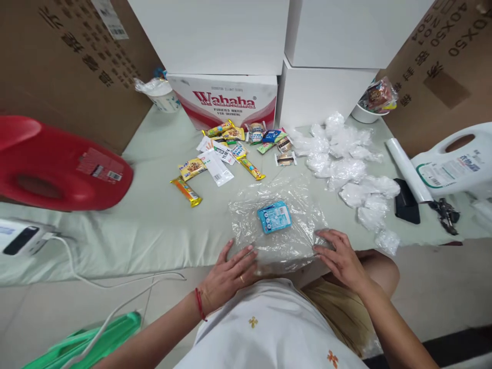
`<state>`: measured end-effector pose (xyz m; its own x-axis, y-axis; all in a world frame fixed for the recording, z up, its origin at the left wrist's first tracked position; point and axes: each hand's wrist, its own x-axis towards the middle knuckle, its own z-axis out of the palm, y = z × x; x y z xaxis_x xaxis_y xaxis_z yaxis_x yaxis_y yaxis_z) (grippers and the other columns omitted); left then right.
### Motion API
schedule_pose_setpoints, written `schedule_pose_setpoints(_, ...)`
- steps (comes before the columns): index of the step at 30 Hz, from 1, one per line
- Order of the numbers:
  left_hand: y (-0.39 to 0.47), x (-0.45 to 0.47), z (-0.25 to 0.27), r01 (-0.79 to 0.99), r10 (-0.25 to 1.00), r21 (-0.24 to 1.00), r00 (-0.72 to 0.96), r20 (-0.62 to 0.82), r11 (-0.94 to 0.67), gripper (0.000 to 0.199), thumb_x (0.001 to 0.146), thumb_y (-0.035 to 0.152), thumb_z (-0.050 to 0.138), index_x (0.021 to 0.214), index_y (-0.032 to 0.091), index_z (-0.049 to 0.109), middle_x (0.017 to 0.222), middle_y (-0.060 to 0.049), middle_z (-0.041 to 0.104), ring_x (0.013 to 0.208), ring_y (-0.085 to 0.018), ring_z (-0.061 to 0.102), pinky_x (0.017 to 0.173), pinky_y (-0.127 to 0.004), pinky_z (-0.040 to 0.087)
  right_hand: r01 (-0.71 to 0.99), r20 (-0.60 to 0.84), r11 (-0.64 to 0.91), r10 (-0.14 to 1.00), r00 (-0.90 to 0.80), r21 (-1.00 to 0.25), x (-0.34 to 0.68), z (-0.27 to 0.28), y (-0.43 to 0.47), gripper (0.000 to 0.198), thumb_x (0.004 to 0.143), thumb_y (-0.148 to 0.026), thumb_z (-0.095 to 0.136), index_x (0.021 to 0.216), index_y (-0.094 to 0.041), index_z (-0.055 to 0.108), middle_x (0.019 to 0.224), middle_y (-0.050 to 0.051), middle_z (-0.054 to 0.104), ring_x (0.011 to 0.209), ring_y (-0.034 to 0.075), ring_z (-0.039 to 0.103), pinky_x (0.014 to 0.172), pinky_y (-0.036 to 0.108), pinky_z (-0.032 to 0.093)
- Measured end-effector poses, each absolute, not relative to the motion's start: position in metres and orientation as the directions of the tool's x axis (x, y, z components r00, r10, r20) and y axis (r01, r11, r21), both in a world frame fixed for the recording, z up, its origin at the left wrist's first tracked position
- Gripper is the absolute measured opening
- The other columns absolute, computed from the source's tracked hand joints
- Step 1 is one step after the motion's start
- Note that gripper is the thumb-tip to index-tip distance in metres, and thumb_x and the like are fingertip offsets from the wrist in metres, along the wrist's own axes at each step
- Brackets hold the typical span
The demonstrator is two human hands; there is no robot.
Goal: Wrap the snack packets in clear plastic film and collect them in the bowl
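A small blue snack packet (274, 217) lies on a spread sheet of clear plastic film (300, 238) at the table's near edge. My left hand (234, 269) rests at the film's near left corner, fingers stretched out and spread, a ring on one finger. At the right side of the film, my right hand (339, 256) touches its edge with fingers reaching inward and slightly bent. Neither palm shows. Beyond the film lie a yellow snack bar (251, 168), an orange-wrapped bar (186, 191) and a white packet (217, 166).
Several film-wrapped bundles (348, 169) are heaped at the right. A white roll (408, 170) and white detergent bottle (453, 159) lie beyond them. A red jug (57, 164) is at the left. The Wahaha box (226, 100) and white boxes stand behind. A white cable (115, 284) hangs at the front left.
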<state>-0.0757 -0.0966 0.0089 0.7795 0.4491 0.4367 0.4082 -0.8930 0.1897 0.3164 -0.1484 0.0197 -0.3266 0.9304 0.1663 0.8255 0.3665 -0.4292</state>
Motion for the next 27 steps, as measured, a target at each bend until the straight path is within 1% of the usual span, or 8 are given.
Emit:
schedule_pose_setpoints(4, -0.087, -0.077, 0.013, 0.498, 0.666, 0.444, 0.591, 0.455, -0.745, 0.020, 0.095, 0.009, 0.057, 0.104, 0.023, 0.068, 0.113, -0.006, 0.077, 0.136, -0.023, 0.059, 0.117, -0.048, 0.046, 0.739, 0.144, 0.373, 0.923, -0.357, -0.561, 0.324, 0.035, -0.128, 0.026, 0.100, -0.025, 0.054, 0.107, -0.033, 0.078, 0.119, 0.009, 0.073, 0.131, 0.030, 0.054, 0.106, 0.054, 0.049)
schedule_pose_setpoints(8, -0.061, -0.074, 0.025, 0.553, 0.864, 0.667, 0.376, 0.335, -0.500, 0.012, 0.099, 0.024, 0.055, 0.097, 0.024, 0.067, 0.100, -0.004, 0.077, 0.112, -0.020, 0.070, 0.112, -0.044, 0.050, 0.635, 0.095, 0.280, 0.946, -0.310, -0.720, 0.327, 0.067, -0.089, 0.027, 0.102, -0.038, 0.052, 0.105, -0.028, 0.077, 0.101, 0.009, 0.075, 0.107, 0.026, 0.066, 0.095, 0.044, 0.054)
schedule_pose_setpoints(11, -0.033, -0.071, 0.027, 0.637, 0.962, 0.721, 0.194, 0.192, -0.272, 0.025, 0.098, 0.040, 0.052, 0.092, 0.022, 0.068, 0.096, -0.005, 0.077, 0.095, -0.020, 0.071, 0.098, -0.039, 0.055, 0.646, 0.031, 0.147, 0.982, -0.187, -0.749, 0.324, 0.077, -0.044, 0.034, 0.099, -0.050, 0.054, 0.099, -0.023, 0.076, 0.096, 0.008, 0.074, 0.091, 0.023, 0.067, 0.087, 0.037, 0.053)
schedule_pose_setpoints(14, -0.003, -0.071, 0.025, 0.724, 0.998, 0.687, 0.050, 0.035, -0.060, 0.030, 0.093, 0.045, 0.051, 0.091, 0.022, 0.070, 0.085, -0.004, 0.074, 0.080, -0.021, 0.068, 0.080, -0.035, 0.055, 0.673, -0.034, 0.057, 0.992, -0.121, -0.737, 0.316, 0.068, 0.004, 0.038, 0.095, -0.052, 0.056, 0.096, -0.019, 0.075, 0.090, 0.006, 0.074, 0.083, 0.021, 0.066, 0.078, 0.031, 0.050)
schedule_pose_setpoints(16, 0.011, -0.072, 0.027, 0.755, 0.999, 0.655, -0.013, 0.051, -0.024, 0.027, 0.090, 0.042, 0.052, 0.089, 0.021, 0.070, 0.083, -0.005, 0.072, 0.081, -0.023, 0.066, 0.080, -0.036, 0.054, 0.718, -0.091, 0.032, 0.987, -0.132, -0.696, 0.307, 0.059, 0.028, 0.034, 0.094, -0.046, 0.057, 0.095, -0.018, 0.075, 0.085, 0.004, 0.073, 0.077, 0.019, 0.063, 0.073, 0.028, 0.046)
schedule_pose_setpoints(21, 0.002, -0.067, 0.048, 0.791, 0.880, 0.571, -0.093, 0.466, -0.219, 0.025, 0.094, 0.037, 0.052, 0.102, 0.019, 0.067, 0.104, -0.013, 0.070, 0.109, -0.030, 0.063, 0.102, -0.050, 0.048, 0.833, -0.124, 0.069, 0.979, -0.162, -0.548, 0.287, 0.049, 0.051, 0.025, 0.093, -0.033, 0.056, 0.092, -0.017, 0.075, 0.080, 0.004, 0.071, 0.072, 0.017, 0.058, 0.068, 0.026, 0.037)
schedule_pose_setpoints(24, -0.031, -0.049, 0.059, 0.736, 0.797, 0.453, 0.195, 0.571, -0.504, 0.030, 0.092, 0.037, 0.059, 0.118, 0.024, 0.065, 0.118, -0.012, 0.070, 0.124, -0.032, 0.060, 0.112, -0.056, 0.042, 0.842, -0.135, 0.057, 0.979, -0.152, -0.536, 0.285, 0.049, 0.050, 0.026, 0.094, -0.033, 0.054, 0.092, -0.018, 0.075, 0.078, 0.003, 0.071, 0.069, 0.016, 0.057, 0.066, 0.026, 0.036)
schedule_pose_setpoints(27, -0.054, -0.023, 0.059, 0.501, 0.589, 0.322, 0.594, 0.547, -0.804, 0.032, 0.094, 0.034, 0.057, 0.124, 0.035, 0.067, 0.118, -0.003, 0.075, 0.124, -0.025, 0.065, 0.118, -0.050, 0.039, 0.861, -0.145, 0.062, 0.977, -0.156, -0.505, 0.288, 0.048, 0.049, 0.026, 0.095, -0.032, 0.053, 0.095, -0.018, 0.075, 0.083, 0.004, 0.072, 0.072, 0.017, 0.059, 0.068, 0.026, 0.037)
